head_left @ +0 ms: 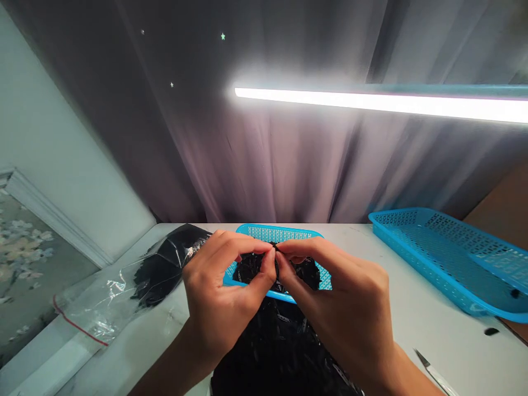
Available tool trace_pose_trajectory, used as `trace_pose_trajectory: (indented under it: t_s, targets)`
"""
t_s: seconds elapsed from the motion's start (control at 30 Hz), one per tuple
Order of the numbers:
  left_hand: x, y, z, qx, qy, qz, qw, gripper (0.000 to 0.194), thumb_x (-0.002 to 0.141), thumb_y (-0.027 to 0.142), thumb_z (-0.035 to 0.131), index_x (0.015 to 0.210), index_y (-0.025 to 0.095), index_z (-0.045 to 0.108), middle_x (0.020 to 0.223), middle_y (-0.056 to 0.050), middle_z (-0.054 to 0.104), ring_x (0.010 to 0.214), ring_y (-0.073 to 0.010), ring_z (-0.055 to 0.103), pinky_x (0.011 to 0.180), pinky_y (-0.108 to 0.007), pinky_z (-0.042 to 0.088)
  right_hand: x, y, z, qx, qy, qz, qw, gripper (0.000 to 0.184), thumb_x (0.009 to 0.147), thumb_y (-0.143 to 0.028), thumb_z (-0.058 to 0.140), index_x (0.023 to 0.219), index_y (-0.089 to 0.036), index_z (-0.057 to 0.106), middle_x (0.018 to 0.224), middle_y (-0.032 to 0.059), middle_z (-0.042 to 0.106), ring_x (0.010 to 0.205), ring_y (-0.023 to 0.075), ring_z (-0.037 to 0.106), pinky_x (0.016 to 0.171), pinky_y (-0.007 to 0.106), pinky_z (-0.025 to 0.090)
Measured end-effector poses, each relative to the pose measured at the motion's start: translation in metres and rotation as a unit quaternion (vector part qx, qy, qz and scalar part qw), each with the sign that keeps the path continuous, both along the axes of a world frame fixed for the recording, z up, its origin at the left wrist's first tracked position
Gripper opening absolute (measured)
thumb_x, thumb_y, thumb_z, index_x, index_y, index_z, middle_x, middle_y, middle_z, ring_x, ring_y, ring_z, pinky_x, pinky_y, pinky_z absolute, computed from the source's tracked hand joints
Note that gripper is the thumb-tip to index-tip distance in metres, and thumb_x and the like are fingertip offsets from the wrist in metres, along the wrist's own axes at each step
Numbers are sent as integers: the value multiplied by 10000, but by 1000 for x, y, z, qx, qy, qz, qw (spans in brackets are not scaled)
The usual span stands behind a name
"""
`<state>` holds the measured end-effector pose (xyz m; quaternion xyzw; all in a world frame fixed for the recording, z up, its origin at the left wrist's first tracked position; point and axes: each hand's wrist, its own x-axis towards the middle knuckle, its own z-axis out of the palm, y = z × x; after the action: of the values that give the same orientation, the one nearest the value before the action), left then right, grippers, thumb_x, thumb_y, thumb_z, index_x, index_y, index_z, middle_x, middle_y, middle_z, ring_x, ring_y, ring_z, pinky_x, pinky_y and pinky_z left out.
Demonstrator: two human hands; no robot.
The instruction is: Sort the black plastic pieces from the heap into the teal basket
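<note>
My left hand and my right hand meet in the middle, thumbs and forefingers pinched together on a small black piece. Its kind is too small to make out, and the fingertips cover most of it. Right behind and below the fingers stands a small blue plastic basket with a perforated rim, holding many black pieces. Nearer to me, between my wrists, lies a large dark heap of similar black pieces, some with pale markings.
A clear zip bag with black contents lies at the left. To the right sits a larger blue basket with a dark bit inside. A black piece and a knife-like tool lie on the white table.
</note>
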<state>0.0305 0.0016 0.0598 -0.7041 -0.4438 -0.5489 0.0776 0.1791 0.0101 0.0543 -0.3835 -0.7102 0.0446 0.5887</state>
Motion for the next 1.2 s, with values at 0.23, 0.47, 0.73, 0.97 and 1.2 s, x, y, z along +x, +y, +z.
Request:
trace_pose_trajectory:
  t_s: [0.23, 0.47, 0.73, 0.97, 1.2]
  targets:
    - [4, -3, -2, 5, -28, 6, 1000, 106, 834, 134, 712, 824, 231, 671, 763, 55, 690, 683, -99, 583, 684, -237, 473, -5, -1, -3, 54, -8, -40, 998, 98, 831, -112, 707, 846, -210, 710, 735, -15, 769, 646, 143, 717, 653, 255, 566]
    - [1, 1, -2, -170, -178, -77, 966, 69, 834, 202, 720, 775, 237, 730, 701, 53, 687, 644, -99, 605, 631, -210, 501, -6, -2, -2, 58, 8, -48, 997, 116, 832, -122, 681, 825, -239, 685, 701, -28, 755, 601, 146, 712, 624, 251, 577]
    - [-4, 7, -6, -250, -279, -146, 916, 43, 816, 245, 744, 780, 222, 749, 726, 37, 706, 628, -80, 605, 595, -156, 502, -6, -1, -2, 31, 28, -17, 999, 114, 812, -115, 695, 812, -229, 691, 694, -38, 748, 587, 130, 700, 618, 236, 566]
    - [-6, 10, -4, -263, -266, -184, 909, 82, 800, 171, 700, 727, 206, 714, 692, 50, 666, 612, -57, 571, 599, -120, 481, -2, -1, -2, 15, 19, 36, 999, 132, 803, -92, 690, 797, -224, 687, 726, -32, 751, 613, 124, 690, 614, 236, 555]
    - [-6, 9, 0, -277, -260, -170, 909, 63, 759, 176, 675, 696, 186, 675, 677, 45, 635, 576, -55, 528, 555, -130, 447, -7, 4, -4, 39, 3, 30, 999, 134, 798, -63, 690, 789, -197, 690, 721, -17, 748, 631, 119, 686, 624, 230, 535]
